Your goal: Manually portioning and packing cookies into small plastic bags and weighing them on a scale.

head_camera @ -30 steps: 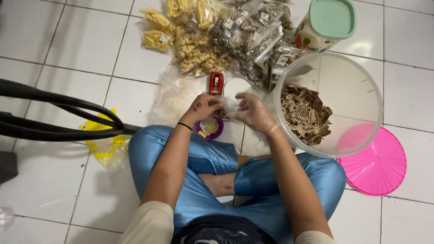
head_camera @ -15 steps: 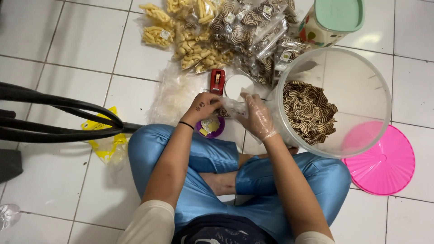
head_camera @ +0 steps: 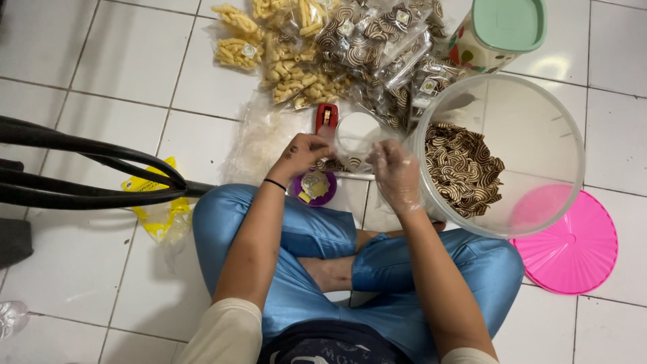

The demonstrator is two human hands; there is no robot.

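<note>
While you sit cross-legged, your left hand (head_camera: 301,154) pinches the clear bag's (head_camera: 356,138) mouth wide so your gloved right hand (head_camera: 396,172), fingers curled on its rim, can load it beside the tub (head_camera: 566,145) of swirl biscuits (head_camera: 461,167).
</note>
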